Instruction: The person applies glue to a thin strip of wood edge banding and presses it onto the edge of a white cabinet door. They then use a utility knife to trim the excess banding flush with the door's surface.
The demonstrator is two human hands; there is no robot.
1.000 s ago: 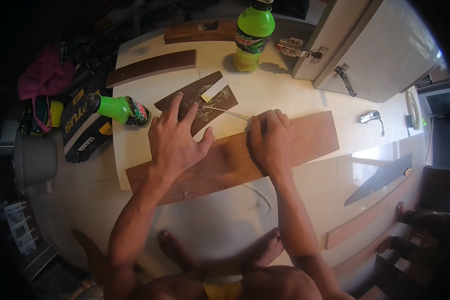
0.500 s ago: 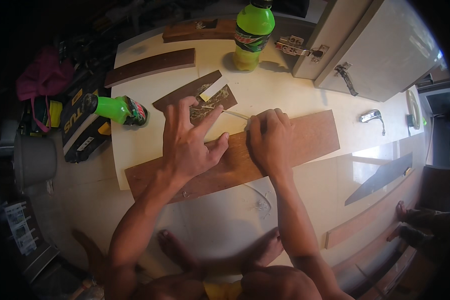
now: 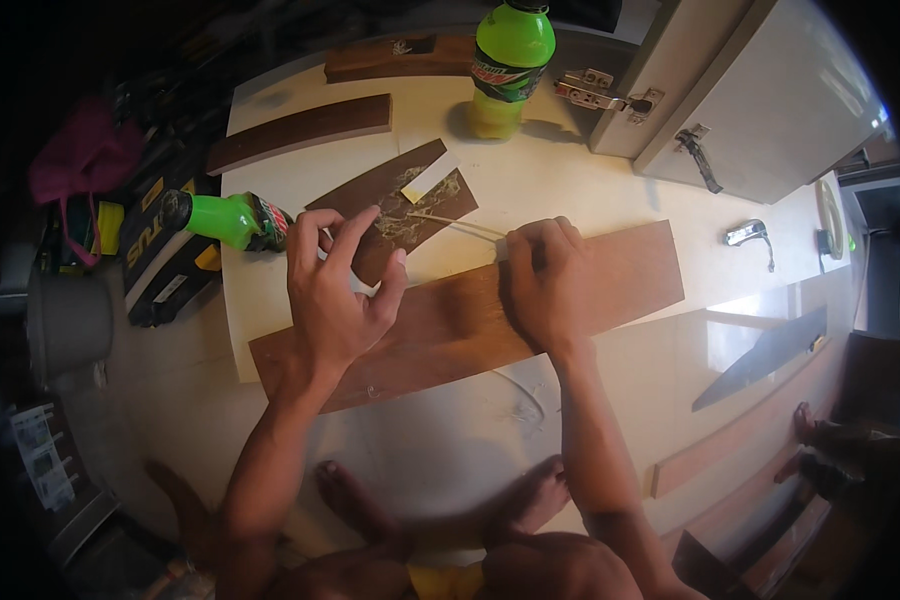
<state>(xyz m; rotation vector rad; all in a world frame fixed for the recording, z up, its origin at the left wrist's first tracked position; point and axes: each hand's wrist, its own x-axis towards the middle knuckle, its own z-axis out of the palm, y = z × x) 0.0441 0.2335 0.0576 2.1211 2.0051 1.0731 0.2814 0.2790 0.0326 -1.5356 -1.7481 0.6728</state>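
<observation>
My left hand (image 3: 335, 295) hovers over the left part of a long brown board (image 3: 440, 335), fingers bent and apart with nothing visible between them, beside a smaller dark brown board (image 3: 420, 235) flecked with pale scraps. A white-and-yellow piece (image 3: 433, 175) lies on the dark board. A thin pale cord-like strip (image 3: 465, 224) runs from there to my right hand (image 3: 545, 280), whose curled fingers are closed at the strip's end by the long board's far edge. The fingertips of that hand are partly hidden. Another length of pale strip (image 3: 525, 390) shows below the long board.
An upright green bottle (image 3: 510, 65) and a tilted one (image 3: 215, 220) flank the work on a cream panel (image 3: 660, 200). Two dark wood pieces (image 3: 300, 130) lie behind. An open cabinet door with hinges (image 3: 750, 110) stands right; another person's leg (image 3: 830, 430) shows lower right.
Over the last second my left hand shifted right, then back to the left, with its fingers bending. My right hand stays nearly in place. The other person's leg moved slightly.
</observation>
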